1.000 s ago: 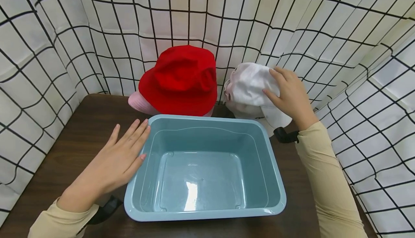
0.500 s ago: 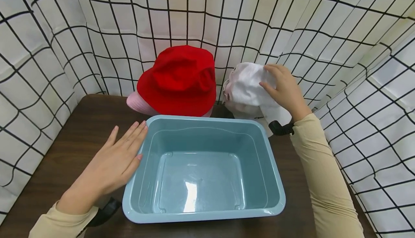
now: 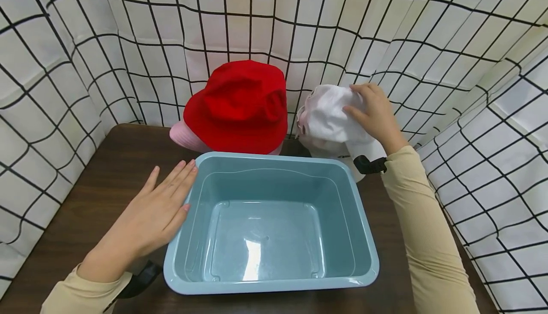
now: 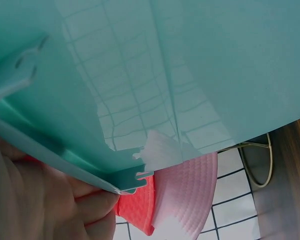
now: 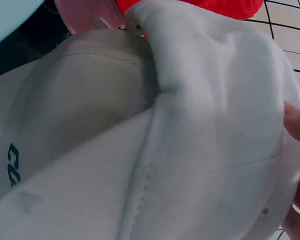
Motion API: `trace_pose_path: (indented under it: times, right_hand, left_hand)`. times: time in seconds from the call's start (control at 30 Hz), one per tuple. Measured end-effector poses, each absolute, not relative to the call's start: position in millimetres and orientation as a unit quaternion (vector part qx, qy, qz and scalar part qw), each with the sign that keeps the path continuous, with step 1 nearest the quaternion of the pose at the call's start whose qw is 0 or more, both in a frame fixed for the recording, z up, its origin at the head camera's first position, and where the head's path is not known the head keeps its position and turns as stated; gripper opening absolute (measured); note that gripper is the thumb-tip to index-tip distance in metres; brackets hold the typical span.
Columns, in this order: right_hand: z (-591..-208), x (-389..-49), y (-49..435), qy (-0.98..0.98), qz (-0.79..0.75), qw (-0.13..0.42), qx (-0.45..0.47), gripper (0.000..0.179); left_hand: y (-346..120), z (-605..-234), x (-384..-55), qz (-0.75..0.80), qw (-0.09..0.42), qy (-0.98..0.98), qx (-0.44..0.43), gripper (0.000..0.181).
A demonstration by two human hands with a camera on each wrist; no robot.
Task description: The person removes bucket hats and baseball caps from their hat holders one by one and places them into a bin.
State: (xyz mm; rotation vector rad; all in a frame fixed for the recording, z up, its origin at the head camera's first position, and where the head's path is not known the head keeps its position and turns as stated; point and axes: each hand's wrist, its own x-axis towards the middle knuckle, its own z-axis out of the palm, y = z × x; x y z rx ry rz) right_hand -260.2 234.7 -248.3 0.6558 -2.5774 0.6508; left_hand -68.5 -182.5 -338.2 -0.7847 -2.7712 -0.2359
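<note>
Basin (image 3: 274,287) up front, long axis left to right, left hand (image 3: 151,214) at its left rim, fingers straight, little one apart. Just past the far-right corner, white cap (image 3: 329,114) slants, brim aimed nearward and right, right hand (image 3: 376,116) pinching its crown.

Booth (image 3: 34,114) — chkd. cloth (image 3: 261,33) (3 sds.)

One basin (image 3: 274,228); two hands (image 3: 154,211); at least four hats (image 3: 244,109)
</note>
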Motion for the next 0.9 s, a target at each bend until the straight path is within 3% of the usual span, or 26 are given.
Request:
trace_pose_path:
  times: [0.37, 0.9]
  right_hand:
    - [-254, -271, 229, -0.912, 0.263, 0.226, 0.218, 0.026]
    - [-257, -272, 231, -0.904, 0.307, 0.249, 0.162, 0.017]
  left_hand:
    - [-182, -339, -69, -0.086, 0.124, -0.951, -0.271, 0.070]
    - [-183, -339, -70, -0.087, 0.123, -0.950, -0.275, 0.069]
